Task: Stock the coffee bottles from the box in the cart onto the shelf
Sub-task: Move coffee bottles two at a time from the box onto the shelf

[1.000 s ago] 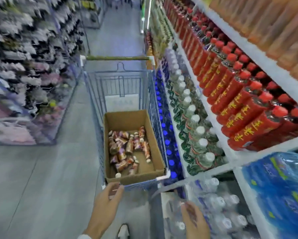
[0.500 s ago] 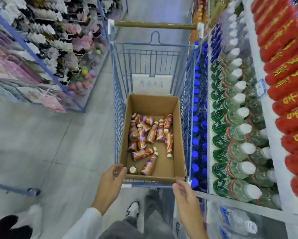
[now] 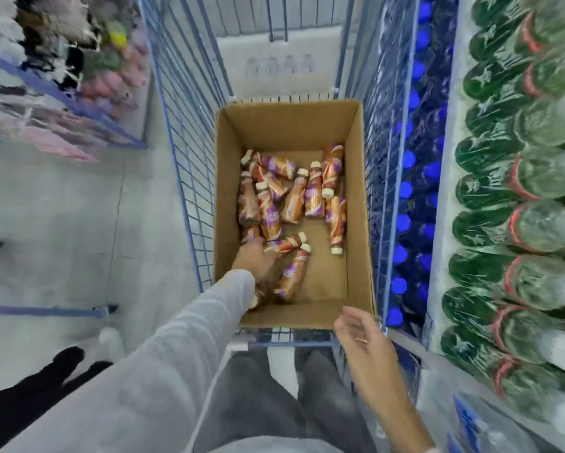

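My left hand (image 3: 253, 258) is inside the box (image 3: 356, 191) in the cart (image 3: 189, 158), resting on the coffee bottles (image 3: 294, 201) lying loose at its near left. I cannot tell whether its grip holds one. My right hand (image 3: 364, 338) hovers at the box's near right corner, grip wide, holding nothing.

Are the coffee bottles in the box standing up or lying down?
Lying down: the coffee bottles lie jumbled on their sides, caps pointing sideways, inside the box.

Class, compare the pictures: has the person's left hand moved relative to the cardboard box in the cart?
Yes. The left hand has gone from the near rim of the cardboard box forward and down inside it, reaching the coffee bottles.
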### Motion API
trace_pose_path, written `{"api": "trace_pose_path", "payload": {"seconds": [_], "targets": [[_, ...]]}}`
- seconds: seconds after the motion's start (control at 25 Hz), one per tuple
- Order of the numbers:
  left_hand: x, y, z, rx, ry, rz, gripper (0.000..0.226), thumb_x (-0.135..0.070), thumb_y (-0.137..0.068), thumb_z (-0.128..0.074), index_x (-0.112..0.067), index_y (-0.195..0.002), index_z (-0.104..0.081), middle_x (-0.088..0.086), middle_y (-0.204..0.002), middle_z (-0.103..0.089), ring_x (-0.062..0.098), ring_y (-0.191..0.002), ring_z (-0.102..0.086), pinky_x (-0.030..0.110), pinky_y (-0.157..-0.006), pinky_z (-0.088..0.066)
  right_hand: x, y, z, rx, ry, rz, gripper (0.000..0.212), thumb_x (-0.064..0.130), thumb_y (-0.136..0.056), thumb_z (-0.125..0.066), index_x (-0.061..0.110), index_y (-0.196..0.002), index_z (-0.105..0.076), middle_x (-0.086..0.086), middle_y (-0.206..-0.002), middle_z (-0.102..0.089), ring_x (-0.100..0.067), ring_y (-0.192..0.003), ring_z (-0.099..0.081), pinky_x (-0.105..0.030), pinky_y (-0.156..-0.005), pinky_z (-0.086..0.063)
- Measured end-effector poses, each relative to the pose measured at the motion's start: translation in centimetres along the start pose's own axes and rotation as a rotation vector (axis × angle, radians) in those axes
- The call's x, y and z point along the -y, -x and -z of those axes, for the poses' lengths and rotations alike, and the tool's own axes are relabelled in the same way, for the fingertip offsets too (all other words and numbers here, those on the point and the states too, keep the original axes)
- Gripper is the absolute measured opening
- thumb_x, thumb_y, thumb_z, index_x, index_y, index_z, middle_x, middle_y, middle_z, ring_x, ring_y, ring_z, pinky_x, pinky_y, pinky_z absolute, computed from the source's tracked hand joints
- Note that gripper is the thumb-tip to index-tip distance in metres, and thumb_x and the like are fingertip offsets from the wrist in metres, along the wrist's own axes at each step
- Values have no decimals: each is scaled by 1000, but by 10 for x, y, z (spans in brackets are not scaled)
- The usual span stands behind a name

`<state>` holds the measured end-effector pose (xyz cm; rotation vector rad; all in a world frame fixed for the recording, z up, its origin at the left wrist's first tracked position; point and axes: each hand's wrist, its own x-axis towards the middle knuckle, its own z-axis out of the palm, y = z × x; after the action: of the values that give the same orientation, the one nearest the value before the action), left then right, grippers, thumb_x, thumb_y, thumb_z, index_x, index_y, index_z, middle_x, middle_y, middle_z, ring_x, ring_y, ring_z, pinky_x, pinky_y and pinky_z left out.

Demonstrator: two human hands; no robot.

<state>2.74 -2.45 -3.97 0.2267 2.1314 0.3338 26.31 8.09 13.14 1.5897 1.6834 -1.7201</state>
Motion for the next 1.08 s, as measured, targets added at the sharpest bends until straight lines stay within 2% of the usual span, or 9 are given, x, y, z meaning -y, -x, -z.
{"api": "trace_pose_path", "payload": {"seconds": [0.16,0.28,0.4,0.48,0.6,0.68,0.8,0.96,1.08], "targets": [[13,-54,-39,35,-342,-53,66,-75,-88,-40,-31,-136,-48,3,-132,-58,31,-122,-52,46,-102,-47,-6,-12,-6,-41,-23,-86,22,37,-97,-60,35,-119,-62,22,-110,-66,14,-99,-58,-6,-80,-43],[13,-63,-48,-11,-540,-96,59,-40,-91,-65,-11,-136,-40,13,-139,-51,35,-135,-39,44,-106,-44,-9,-13,-17,-18,-57,-125,21,36,-96,-62,39,-117,-63,25,-108,-67,12,-103,-59,-12,-86,-45],[12,-66,-47,6,-531,-101,62,-38,-90,-68,-10,-136,-38,16,-138,-53,37,-136,-38,47,-108,-40,-6,-16,-29,13,-65,-153,22,35,-96,-63,38,-118,-62,23,-109,-67,11,-103,-60,-11,-85,-47],[11,-60,-40,80,-384,-77,66,-43,-90,-67,-11,-140,-38,14,-140,-52,37,-134,-42,47,-109,-41,5,-16,-34,29,-47,-142,23,35,-96,-63,37,-119,-62,20,-111,-67,13,-103,-59,-5,-83,-45],[0,-33,-10,138,101,20,59,-44,-88,-69,-14,-134,-49,4,-129,-58,28,-120,-58,42,-102,-48,20,-24,-40,50,14,-102,23,35,-98,-61,34,-121,-61,19,-114,-66,13,-103,-58,-1,-81,-43],[-8,-2,9,153,398,36,40,-37,-90,-70,-20,-122,-53,-4,-112,-63,18,-106,-63,33,-94,-51,29,-41,-46,64,66,-83,26,36,-98,-60,31,-124,-59,15,-118,-65,8,-103,-59,-4,-74,-46],[-14,51,37,122,754,94,52,-37,-87,-75,-26,-128,-46,-6,-115,-62,13,-103,-65,36,-95,-54,35,-82,-66,94,156,-161,35,37,-98,-60,25,-131,-54,8,-125,-62,-1,-99,-58,-11,-71,-42],[-1,96,54,57,898,176,69,-51,-73,-81,-29,-131,-50,-2,-121,-66,18,-106,-70,42,-94,-57,-6,-172,-113,146,171,-397,57,37,-90,-71,8,-137,-54,-6,-132,-63,-23,-115,-61,-34,-96,-46],[10,120,61,53,998,227,75,-51,-69,-82,-28,-132,-51,-1,-123,-68,19,-108,-71,42,-94,-58,-45,-221,-154,130,24,-570,76,38,-79,-81,9,-141,-47,-10,-131,-62,-26,-112,-63,-35,-94,-51]]}}
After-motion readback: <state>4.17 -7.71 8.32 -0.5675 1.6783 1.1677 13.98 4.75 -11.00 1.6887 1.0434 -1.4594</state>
